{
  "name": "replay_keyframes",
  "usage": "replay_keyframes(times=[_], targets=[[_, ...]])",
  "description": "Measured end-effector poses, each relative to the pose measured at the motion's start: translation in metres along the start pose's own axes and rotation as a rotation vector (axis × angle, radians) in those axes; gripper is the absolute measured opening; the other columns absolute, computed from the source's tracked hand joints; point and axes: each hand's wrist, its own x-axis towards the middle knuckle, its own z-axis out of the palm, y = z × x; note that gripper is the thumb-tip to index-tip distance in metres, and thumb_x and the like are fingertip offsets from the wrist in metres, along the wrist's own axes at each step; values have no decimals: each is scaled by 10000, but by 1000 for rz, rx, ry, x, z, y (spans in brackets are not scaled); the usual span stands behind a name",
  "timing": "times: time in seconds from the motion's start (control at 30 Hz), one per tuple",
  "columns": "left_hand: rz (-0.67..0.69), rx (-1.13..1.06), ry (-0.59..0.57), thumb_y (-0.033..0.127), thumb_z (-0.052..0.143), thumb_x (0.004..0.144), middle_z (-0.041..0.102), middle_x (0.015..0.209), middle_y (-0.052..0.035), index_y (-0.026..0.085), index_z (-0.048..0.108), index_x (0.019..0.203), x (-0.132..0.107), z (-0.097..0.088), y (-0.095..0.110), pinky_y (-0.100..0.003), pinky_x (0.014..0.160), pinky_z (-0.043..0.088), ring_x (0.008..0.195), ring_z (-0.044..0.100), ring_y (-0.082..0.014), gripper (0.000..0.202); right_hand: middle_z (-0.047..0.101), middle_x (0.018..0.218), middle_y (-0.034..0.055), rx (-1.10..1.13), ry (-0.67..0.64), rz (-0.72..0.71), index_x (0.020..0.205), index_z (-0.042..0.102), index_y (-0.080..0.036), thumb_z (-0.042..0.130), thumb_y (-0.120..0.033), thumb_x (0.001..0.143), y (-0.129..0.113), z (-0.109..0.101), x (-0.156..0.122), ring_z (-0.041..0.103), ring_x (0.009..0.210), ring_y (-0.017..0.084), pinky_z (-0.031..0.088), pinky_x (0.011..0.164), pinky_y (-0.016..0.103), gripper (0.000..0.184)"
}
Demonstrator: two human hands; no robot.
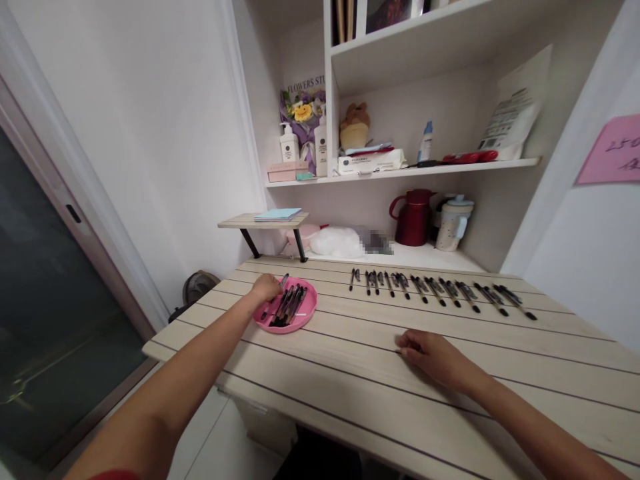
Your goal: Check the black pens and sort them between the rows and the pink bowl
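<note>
My left hand (pixel 265 287) reaches out to the far left edge of a pink plate (pixel 309 312) that holds several black pens (pixel 289 306). Its fingers are curled around one pen (pixel 283 280) whose end sticks out past the knuckles. My right hand (pixel 434 355) rests on the pale wooden table (pixel 370 393) in the middle, fingers bent and pressed to the top, holding nothing that I can see. A long row of several black pens (pixel 440 288) lies along the far side of the table, to the right of the plate.
A small raised shelf (pixel 263 221) with a blue notebook stands at the back left. Behind the table are a red jug (pixel 414 217), a pale jug (pixel 453 223) and white shelves with bottles. A dark glass door (pixel 45 320) is at the left.
</note>
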Motion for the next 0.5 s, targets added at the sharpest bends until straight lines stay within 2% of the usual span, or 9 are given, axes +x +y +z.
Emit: replay_keyframes(times=[0.03, 0.1, 0.17, 0.27, 0.33, 0.4, 0.5], targets=[[47, -57, -15, 271, 561, 785, 611, 749, -28, 130, 550, 883, -9, 6, 7, -226, 605, 468, 685, 608, -130, 172, 614, 636, 10, 58, 11, 6, 657, 562, -212, 468, -332, 741, -6, -1, -1, 539, 610, 166, 377, 585, 277, 175], [139, -165, -70, 268, 547, 782, 592, 679, 17, 174, 512, 886, -28, 31, 22, -198, 558, 457, 590, 588, -89, 144, 584, 583, 4, 235, 75, 50, 627, 545, -208, 448, -403, 758, -22, 1, 0, 522, 572, 159, 381, 558, 273, 255], [223, -260, -132, 295, 579, 745, 551, 610, 52, 199, 481, 849, -47, 68, 38, -183, 498, 436, 493, 543, -66, 172, 580, 592, 7, 502, 200, 104, 680, 554, -198, 433, -470, 765, -42, 5, 5, 523, 563, 150, 401, 551, 267, 309], [332, -574, -261, 288, 659, 640, 472, 502, 80, 204, 439, 746, -68, 134, 60, -171, 379, 348, 360, 437, -52, 259, 610, 686, 17, 818, 428, 108, 834, 568, -184, 513, -519, 710, -62, 11, 20, 548, 619, 153, 420, 552, 254, 362], [312, -634, -269, 316, 674, 612, 457, 474, 79, 207, 428, 705, -73, 174, 71, -168, 342, 295, 337, 424, -58, 285, 585, 619, 5, 890, 576, 139, 779, 565, -173, 541, -515, 690, -64, 12, 30, 509, 543, 135, 402, 505, 246, 354], [258, -714, -294, 372, 642, 635, 453, 452, 67, 203, 423, 649, -73, 205, 80, -168, 328, 241, 325, 406, -55, 276, 546, 554, -12, 959, 688, 215, 752, 559, -171, 545, -484, 695, -58, 10, 36, 467, 482, 118, 379, 460, 240, 318], [162, -817, -426, 414, 603, 658, 411, 410, 65, 194, 421, 593, -69, 235, 92, -171, 331, 152, 301, 327, -38, 293, 508, 509, -32, 1169, 762, 331, 764, 540, -181, 529, -417, 723, -40, 4, 38, 466, 457, 108, 386, 444, 230, 240]])
